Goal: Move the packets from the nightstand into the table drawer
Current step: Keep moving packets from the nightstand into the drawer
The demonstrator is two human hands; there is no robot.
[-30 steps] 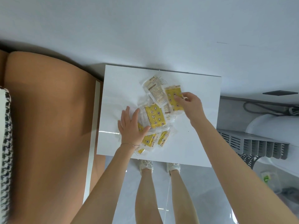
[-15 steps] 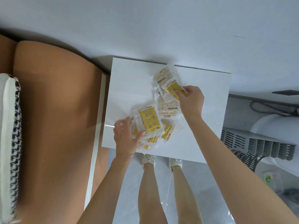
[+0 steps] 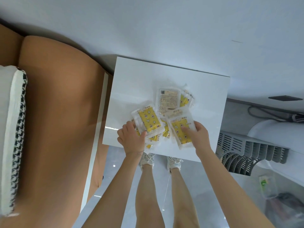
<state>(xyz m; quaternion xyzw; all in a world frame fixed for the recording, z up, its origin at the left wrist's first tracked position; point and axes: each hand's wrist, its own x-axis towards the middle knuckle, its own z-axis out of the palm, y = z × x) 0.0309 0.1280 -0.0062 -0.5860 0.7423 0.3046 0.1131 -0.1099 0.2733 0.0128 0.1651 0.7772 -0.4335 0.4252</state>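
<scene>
Packets (yellow) at nightstand near edge, both hands gripping.

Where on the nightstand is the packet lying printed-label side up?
In the head view, the label-up packet lies at the far end of the pile on the white nightstand, beyond both hands, partly overlapping a yellow packet on its right.

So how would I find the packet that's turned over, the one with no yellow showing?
Look at the glossy white square nightstand beside the tan bed. Packets are heaped near its front edge; go to the back of the heap, farthest from both hands. The pale rectangular packet there shows printed text and a small barcode, while its neighbours show yellow patterned fronts.
</scene>
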